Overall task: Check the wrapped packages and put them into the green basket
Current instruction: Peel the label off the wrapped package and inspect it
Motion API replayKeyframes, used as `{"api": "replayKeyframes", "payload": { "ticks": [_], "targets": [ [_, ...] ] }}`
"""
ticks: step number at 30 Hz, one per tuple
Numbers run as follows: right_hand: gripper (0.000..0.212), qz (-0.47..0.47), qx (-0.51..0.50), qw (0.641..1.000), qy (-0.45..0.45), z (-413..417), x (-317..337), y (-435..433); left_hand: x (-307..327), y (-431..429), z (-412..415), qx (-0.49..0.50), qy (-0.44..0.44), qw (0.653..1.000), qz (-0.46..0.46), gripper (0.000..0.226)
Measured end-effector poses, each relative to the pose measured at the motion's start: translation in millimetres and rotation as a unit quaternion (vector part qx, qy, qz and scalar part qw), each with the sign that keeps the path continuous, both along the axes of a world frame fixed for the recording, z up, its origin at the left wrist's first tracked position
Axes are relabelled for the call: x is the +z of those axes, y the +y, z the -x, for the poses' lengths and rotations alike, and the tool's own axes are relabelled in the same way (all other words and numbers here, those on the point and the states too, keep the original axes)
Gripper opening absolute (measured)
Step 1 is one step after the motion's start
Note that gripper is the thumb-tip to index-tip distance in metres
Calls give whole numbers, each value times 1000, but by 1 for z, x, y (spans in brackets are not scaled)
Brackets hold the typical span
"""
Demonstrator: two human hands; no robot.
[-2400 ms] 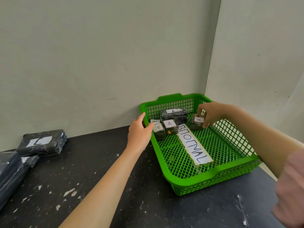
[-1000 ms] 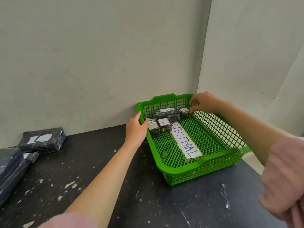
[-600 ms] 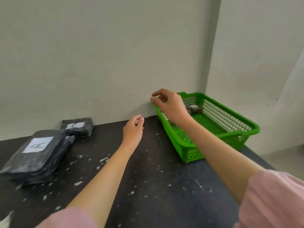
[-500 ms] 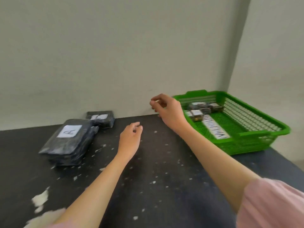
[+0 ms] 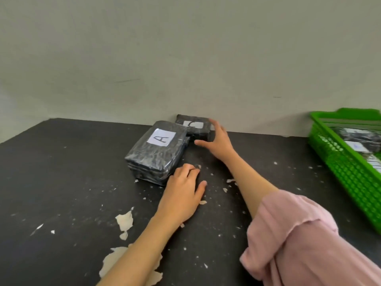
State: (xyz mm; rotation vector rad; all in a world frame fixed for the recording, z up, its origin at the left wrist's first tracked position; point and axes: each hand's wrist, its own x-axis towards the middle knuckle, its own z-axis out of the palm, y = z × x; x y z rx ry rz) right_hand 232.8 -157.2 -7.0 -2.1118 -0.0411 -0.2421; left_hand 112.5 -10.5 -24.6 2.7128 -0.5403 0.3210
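A stack of black wrapped packages (image 5: 156, 150) with a white label "A" on top lies on the black table. Behind it, against the wall, sits a smaller black package (image 5: 194, 127) labelled "C". My right hand (image 5: 218, 139) is spread open just right of the small package, thumb toward its front, fingers by its right end; contact is unclear. My left hand (image 5: 183, 190) rests on the table at the stack's near right corner, fingers loosely bent, holding nothing. The green basket (image 5: 338, 159) at the far right holds several small wrapped packages.
The black table (image 5: 61, 182) has chipped pale patches near its front. A grey wall (image 5: 185, 58) runs right behind the packages. My pink sleeve (image 5: 305, 240) fills the lower right.
My view has swung left from the basket to the packages. My right hand left the basket and reached across to the "C" package; my left hand moved to the stack's corner.
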Motion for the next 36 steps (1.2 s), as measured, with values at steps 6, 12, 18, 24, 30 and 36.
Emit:
{"api": "replayKeyframes", "payload": {
  "ticks": [6,12,18,24,30,36],
  "targets": [
    [76,73,62,995,-19,-34,-2,-13,0,-1,-1,6,6,1000,-8,49],
    [64,123,39,991,-43,-32,-2,-9,0,-2,1,4,7,1000,-20,49],
    [56,121,2,992,-28,-31,-2,-5,0,-2,2,3,8,1000,-13,48],
    [81,154,4,988,-16,-36,-8,1,-2,-2,1,0,0,1000,-6,47],
    [95,186,-29,982,-7,-46,-9,5,-2,-2,1,-2,-10,1000,-7,59],
    [89,120,-41,992,-20,-38,-8,0,-4,-1,-1,-1,-11,1000,-1,49]
  ]
}}
